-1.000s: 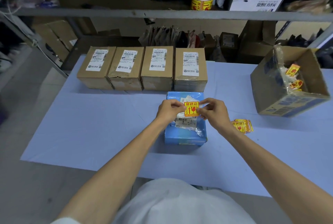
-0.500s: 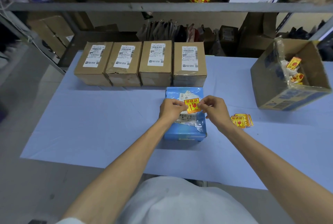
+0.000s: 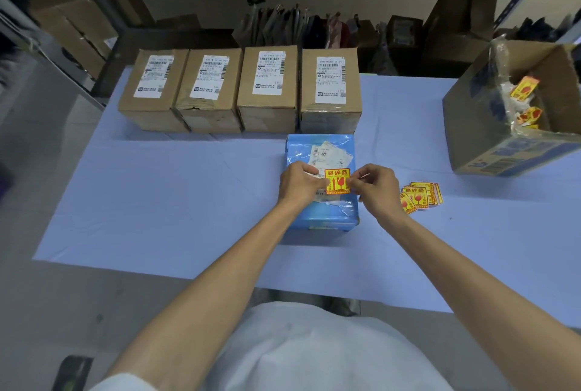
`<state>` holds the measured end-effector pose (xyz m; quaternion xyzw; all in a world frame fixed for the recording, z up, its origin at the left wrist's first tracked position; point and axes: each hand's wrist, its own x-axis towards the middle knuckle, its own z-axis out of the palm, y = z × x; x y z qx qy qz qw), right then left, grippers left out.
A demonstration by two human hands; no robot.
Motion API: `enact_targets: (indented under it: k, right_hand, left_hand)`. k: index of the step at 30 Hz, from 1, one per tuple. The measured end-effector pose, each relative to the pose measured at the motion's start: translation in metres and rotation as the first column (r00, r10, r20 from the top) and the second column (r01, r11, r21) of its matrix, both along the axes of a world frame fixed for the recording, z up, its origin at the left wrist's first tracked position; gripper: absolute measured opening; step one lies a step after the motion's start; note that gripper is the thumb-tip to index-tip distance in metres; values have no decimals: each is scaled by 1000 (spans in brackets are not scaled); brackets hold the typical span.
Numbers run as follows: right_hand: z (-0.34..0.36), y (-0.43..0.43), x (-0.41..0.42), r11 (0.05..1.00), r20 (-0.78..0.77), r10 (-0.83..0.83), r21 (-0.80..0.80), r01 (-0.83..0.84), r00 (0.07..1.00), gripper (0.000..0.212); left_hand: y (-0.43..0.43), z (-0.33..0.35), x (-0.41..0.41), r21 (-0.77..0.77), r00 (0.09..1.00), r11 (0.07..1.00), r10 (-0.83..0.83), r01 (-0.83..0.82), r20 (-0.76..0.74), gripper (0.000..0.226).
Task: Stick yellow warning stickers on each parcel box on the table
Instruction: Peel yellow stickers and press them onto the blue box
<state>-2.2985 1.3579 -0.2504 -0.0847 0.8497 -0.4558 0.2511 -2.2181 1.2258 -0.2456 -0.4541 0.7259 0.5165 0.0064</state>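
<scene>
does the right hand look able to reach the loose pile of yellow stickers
Probably yes: the loose pile of yellow stickers lies right beside the right hand with nothing between, though that hand now pinches the square yellow warning sticker.

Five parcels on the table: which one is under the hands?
The blue-wrapped parcel, alone in front of the four brown cartons; left hand and right hand pinch a yellow sticker over it.

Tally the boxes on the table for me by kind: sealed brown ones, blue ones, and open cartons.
Sealed brown parcels: 4
Blue parcel: 1
Open carton: 1
Total: 6
</scene>
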Motion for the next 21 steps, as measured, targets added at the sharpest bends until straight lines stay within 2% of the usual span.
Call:
enact_targets:
  k: [6,9,11,21]
  right_hand:
    - [-3,2,5,1000,-38,6,17,-5,999,9]
    - [-2,5,9,1000,-29,-6,-1,6,1000,42]
    - [-3,5,10,1000,-15,-28,-10,28,999,49]
    - [-7,4,11,1000,-14,-13,27,13,1000,41]
  left_hand:
    - [1,-5,0,-61,998,997,-40,43,47,32]
    - [2,-6,1,-85,997,995,-49,54,55,31]
    - [3,-7,3,-87,997,994,-58,62,55,33]
    - [7,-13,7,-132,993,985,-105,110,48,35]
